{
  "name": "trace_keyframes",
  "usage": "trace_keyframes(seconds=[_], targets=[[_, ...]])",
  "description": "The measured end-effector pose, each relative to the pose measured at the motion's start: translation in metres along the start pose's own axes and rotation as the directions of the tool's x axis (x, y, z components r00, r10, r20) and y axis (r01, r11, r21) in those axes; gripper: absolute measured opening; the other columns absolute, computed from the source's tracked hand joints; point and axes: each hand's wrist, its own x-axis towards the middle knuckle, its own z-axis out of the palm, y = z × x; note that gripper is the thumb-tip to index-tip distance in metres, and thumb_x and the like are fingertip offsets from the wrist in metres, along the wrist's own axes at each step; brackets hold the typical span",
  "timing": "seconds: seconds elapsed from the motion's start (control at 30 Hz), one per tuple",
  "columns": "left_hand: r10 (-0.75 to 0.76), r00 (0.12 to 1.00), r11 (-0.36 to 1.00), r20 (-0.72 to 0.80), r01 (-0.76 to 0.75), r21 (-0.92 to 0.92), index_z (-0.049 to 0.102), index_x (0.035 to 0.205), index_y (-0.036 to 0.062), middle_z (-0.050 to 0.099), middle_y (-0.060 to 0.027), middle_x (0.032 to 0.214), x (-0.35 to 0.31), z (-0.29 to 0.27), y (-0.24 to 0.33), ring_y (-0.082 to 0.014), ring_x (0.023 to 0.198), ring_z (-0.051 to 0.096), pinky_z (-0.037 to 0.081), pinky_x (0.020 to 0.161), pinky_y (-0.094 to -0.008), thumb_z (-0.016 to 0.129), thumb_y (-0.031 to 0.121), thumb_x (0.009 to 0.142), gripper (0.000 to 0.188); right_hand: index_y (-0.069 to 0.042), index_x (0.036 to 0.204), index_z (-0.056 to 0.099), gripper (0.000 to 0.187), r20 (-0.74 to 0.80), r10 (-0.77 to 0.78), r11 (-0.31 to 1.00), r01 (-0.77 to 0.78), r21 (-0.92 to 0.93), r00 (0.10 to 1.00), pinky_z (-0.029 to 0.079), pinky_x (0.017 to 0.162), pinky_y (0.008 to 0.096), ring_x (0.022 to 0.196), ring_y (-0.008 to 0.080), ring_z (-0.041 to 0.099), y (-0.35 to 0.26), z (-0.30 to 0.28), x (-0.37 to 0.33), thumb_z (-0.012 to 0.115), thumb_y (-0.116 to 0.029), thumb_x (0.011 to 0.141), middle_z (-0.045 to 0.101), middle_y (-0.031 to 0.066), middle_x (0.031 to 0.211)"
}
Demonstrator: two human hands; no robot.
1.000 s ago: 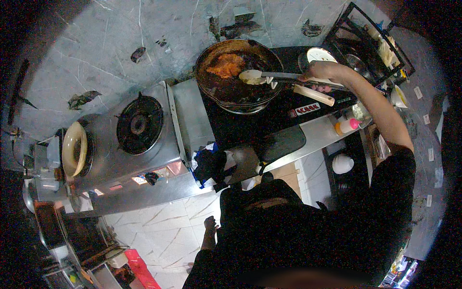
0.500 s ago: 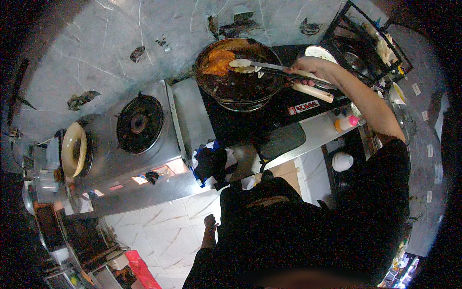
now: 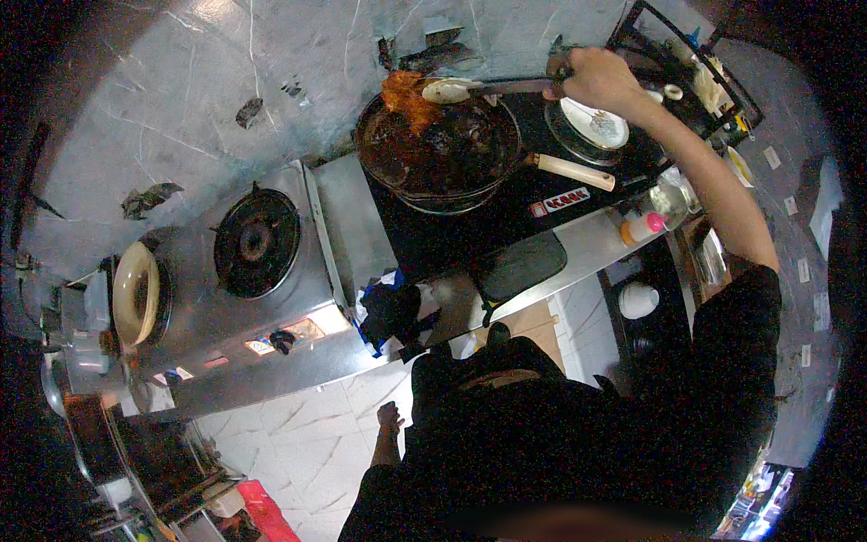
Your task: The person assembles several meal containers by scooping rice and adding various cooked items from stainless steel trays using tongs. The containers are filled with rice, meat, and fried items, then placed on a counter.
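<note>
My right hand [image 3: 598, 83] is closed round the handle of tongs [image 3: 495, 88] with pale, wide tips, above the right side of the stove. At the tips hangs an orange-brown piece of fried food [image 3: 408, 103], over the far left rim of a dark frying pan [image 3: 442, 167]. The pan has a cream handle [image 3: 574, 172] and dark liquid or residue inside; which is not clear. My left hand [image 3: 389, 417] hangs low beside my body, fingers loosely curled, and nothing shows in it.
A white plate [image 3: 593, 125] stands right of the pan. Left of it are a bare burner [image 3: 256, 242] and a cream pan [image 3: 135, 294]. A crumpled cloth [image 3: 384, 312], a dark board [image 3: 519, 266] and a pink-capped bottle [image 3: 641, 228] lie along the front edge. A black rack [image 3: 686, 36] stands at far right.
My right hand has moved up and away from me with the tongs. The fried food has risen from inside the pan to above its far rim. The white plate shows more fully.
</note>
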Motion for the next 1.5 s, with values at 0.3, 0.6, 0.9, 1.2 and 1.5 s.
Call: trace_keyframes(seconds=[0.3, 0.6, 0.9, 1.2, 1.5], targets=[[0.091, 0.994, 0.995, 0.062, -0.093, 0.034, 0.059, 0.081, 0.0168, 0.051, 0.0023, 0.064, 0.019, -0.012, -0.01, -0.0124, 0.051, 0.046, 0.048, 0.05, -0.038, 0.052, 0.025, 0.089, 0.014, -0.015, 0.1, 0.069, 0.036, -0.136, -0.066, 0.969, 0.031, -0.244, 0.989, 0.054, 0.072, 0.046, 0.08, 0.0342, 0.067, 0.009, -0.045, -0.013, 0.068, -0.042, 0.077, 0.068, 0.0155, 0.081], [0.037, 0.971, 0.964, 0.235, -0.096, 0.246, 0.058, 0.084, 0.016, 0.051, 0.0009, 0.068, 0.059, 0.044, 0.068, -0.0133, 0.055, 0.047, 0.048, 0.052, -0.0376, 0.052, 0.025, 0.09, 0.013, -0.009, 0.088, 0.07, 0.024, 0.084, -0.044, 0.959, 0.065, -0.274, 0.996, 0.054, 0.065, 0.0462, 0.079, 0.0315, 0.068, -0.005, -0.082, -0.027, 0.064, -0.03, 0.078, 0.07, 0.0136, 0.085], [-0.025, 0.789, 0.691, 0.614, -0.431, 0.581, 0.058, 0.087, 0.0151, 0.052, -0.0004, 0.071, 0.053, 0.213, 0.171, -0.0142, 0.058, 0.049, 0.048, 0.055, -0.0371, 0.052, 0.026, 0.09, 0.013, -0.012, 0.073, 0.073, 0.019, -0.185, -0.057, 0.991, 0.032, -0.134, 0.981, 0.052, 0.06, 0.0405, 0.071, 0.0262, 0.069, 0.002, -0.065, -0.071, 0.067, -0.03, 0.071, 0.07, 0.0083, 0.074], [-0.077, 0.728, 0.589, 0.681, -0.518, 0.62, 0.058, 0.09, 0.0142, 0.053, -0.0018, 0.075, 0.038, 0.261, 0.188, -0.0151, 0.062, 0.05, 0.048, 0.058, -0.0367, 0.052, 0.026, 0.091, 0.013, -0.014, 0.069, 0.073, 0.013, -0.233, -0.07, 0.98, 0.024, -0.195, 0.97, 0.05, 0.056, 0.0389, 0.069, 0.0236, 0.069, 0.005, -0.048, -0.082, 0.064, -0.024, 0.07, 0.07, 0.0043, 0.071], [-0.078, 0.741, 0.631, 0.667, -0.481, 0.609, 0.058, 0.093, 0.0134, 0.054, -0.0032, 0.078, 0.056, 0.235, 0.183, -0.016, 0.066, 0.051, 0.048, 0.06, -0.0363, 0.052, 0.026, 0.092, 0.014, -0.017, 0.074, 0.073, 0.013, -0.124, -0.106, 0.977, 0.081, -0.195, 0.987, 0.053, 0.056, 0.0383, 0.073, 0.0237, 0.069, 0.007, -0.048, -0.088, 0.063, -0.025, 0.074, 0.071, 0.0054, 0.077]])
